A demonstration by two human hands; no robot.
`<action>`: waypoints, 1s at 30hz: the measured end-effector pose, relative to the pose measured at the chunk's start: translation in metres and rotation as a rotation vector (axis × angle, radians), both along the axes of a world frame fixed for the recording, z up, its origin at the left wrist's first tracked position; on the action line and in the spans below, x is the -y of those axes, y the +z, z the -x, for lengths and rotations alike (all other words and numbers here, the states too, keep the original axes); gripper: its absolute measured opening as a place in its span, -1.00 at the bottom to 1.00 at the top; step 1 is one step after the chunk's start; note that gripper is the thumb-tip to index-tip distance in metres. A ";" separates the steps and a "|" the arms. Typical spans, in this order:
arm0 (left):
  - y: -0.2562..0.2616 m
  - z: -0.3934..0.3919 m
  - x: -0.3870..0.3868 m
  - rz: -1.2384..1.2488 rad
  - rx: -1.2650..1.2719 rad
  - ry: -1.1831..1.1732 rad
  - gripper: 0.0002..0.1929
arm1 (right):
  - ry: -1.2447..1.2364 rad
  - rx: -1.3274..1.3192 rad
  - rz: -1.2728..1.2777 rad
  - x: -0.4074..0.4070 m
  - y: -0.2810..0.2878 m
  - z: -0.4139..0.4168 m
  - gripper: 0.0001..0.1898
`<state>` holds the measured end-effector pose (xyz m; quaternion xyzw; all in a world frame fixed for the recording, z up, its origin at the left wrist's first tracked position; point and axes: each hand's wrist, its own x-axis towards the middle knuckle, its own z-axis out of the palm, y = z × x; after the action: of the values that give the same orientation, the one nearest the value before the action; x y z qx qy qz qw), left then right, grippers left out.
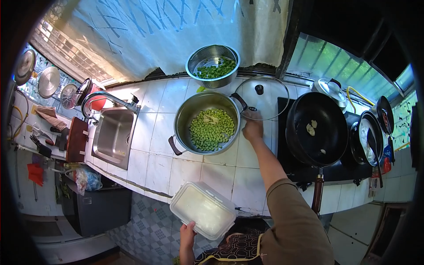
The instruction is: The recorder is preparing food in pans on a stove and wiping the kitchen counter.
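My left hand (188, 232) grips the near edge of a lidded translucent plastic container (202, 209), thumb on its lid, in front of the counter edge. My right hand (253, 128) reaches over the tiles to the near rim of a glass pot lid (265, 102) with a dark knob. Its fingertips are blurred there, and I cannot tell whether they grip the rim. Just left of that hand stands a large steel pot (179, 116) with dark handles. Green beans (210, 132) cover much of its bottom, a small pale lump (211, 119) on top.
Behind the pot stands a steel colander (195, 76) with chopped greens (217, 69). A black wok (318, 139) holding a few pale pieces sits on the gas stove (283, 165), its wooden handle (318, 193) jutting past the counter edge. Left is a steel sink (112, 135) with a faucet (109, 94).
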<state>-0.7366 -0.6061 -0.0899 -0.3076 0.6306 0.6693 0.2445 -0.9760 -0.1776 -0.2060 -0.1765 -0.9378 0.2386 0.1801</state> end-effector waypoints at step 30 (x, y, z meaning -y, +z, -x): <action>-0.013 0.085 -0.031 -0.061 -0.175 -0.558 -0.66 | 0.344 0.159 -0.092 0.125 0.031 -0.353 -0.57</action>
<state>-0.8212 -0.5748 -0.1034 -0.0558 0.6891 0.6190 0.3727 -0.6230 -0.3030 -0.1749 -0.0236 -0.9753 0.2082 0.0698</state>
